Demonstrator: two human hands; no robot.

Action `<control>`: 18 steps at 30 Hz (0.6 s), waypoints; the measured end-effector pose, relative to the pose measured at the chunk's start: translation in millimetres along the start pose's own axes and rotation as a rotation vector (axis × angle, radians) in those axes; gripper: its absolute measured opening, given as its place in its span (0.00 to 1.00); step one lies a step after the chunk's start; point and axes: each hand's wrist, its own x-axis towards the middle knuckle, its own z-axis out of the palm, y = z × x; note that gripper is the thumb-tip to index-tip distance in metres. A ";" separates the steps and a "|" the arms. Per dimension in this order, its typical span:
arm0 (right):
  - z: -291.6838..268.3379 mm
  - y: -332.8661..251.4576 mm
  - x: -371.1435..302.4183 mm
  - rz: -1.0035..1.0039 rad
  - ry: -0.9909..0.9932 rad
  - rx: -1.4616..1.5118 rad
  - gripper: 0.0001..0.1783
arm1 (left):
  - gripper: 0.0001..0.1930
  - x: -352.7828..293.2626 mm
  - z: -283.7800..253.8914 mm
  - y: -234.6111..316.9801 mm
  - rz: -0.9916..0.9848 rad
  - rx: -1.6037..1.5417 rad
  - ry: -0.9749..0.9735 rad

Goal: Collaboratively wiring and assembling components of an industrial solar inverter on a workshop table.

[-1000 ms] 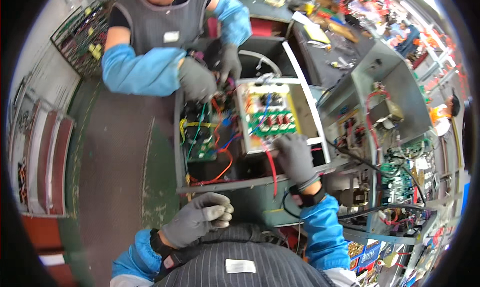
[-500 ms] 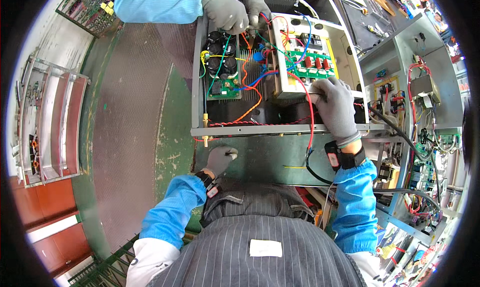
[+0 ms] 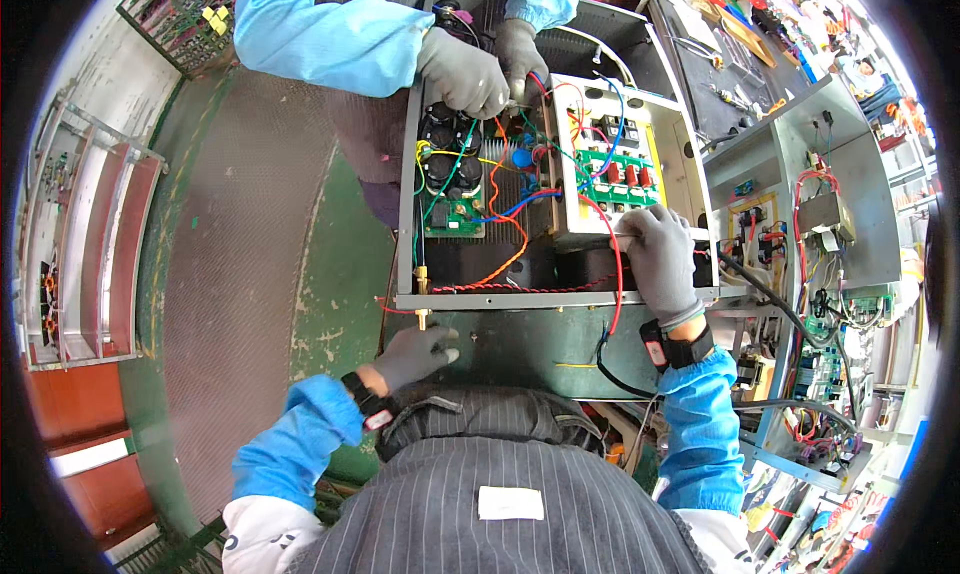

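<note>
In front of me is an open grey metal case [image 3: 540,300] with electronics inside. My right hand [image 3: 660,259], in a grey glove, is closed on the near right edge of a white metal box [image 3: 588,236] within the case. That box carries a green circuit board [image 3: 610,186] with red parts. My left hand [image 3: 418,356], also gloved, holds nothing. Its fingers are apart, just below a brass fitting [image 3: 422,286] at the case's near left corner. A red cable [image 3: 618,264] runs down between the white box and my right wrist.
Across the case, a co-worker's gloved hands [image 3: 465,79] work among wires above a finned heat sink, near black capacitors [image 3: 453,154]. Another open case with wiring [image 3: 830,224] stands to the right. A bench with tools [image 3: 735,89] lies far right, and a metal rack [image 3: 100,254] stands left.
My left hand has moved left and its fingers have spread from a loose curl. My right hand stays on the white box. The case sits lower in view as the head view shifted.
</note>
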 end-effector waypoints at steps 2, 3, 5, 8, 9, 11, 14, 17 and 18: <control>-0.4 -0.4 0.0 -0.009 -0.005 0.025 0.09 | 0.25 -19.0 -29.8 32.8 0.161 0.034 -0.151; 0.0 -0.8 0.5 0.001 -0.010 0.013 0.09 | 0.24 -28.3 -44.7 54.0 0.286 -0.019 -0.160; -1.0 -1.4 0.1 0.024 -0.026 0.030 0.10 | 0.22 -43.6 -78.6 97.3 0.434 -0.158 -0.274; -2.5 -1.6 0.8 0.012 -0.029 0.052 0.10 | 0.19 -42.8 -135.9 147.5 0.548 -0.286 -0.306; -2.4 -2.1 1.1 0.014 -0.023 0.050 0.09 | 0.18 -32.3 -151.8 158.9 0.676 -0.307 -0.214; -3.3 -2.6 1.5 0.009 0.003 0.056 0.09 | 0.17 1.8 -170.1 176.4 0.576 -0.465 -0.043; -5.6 -2.9 1.2 0.008 0.000 0.062 0.09 | 0.26 72.3 -183.1 188.7 0.275 -0.826 0.029; -6.6 -3.4 1.7 -0.008 0.024 0.087 0.10 | 0.30 116.1 -179.3 192.1 0.163 -0.717 0.086; -6.5 -3.7 1.5 0.005 0.018 0.085 0.10 | 0.32 124.0 -174.0 193.8 0.128 -0.609 0.130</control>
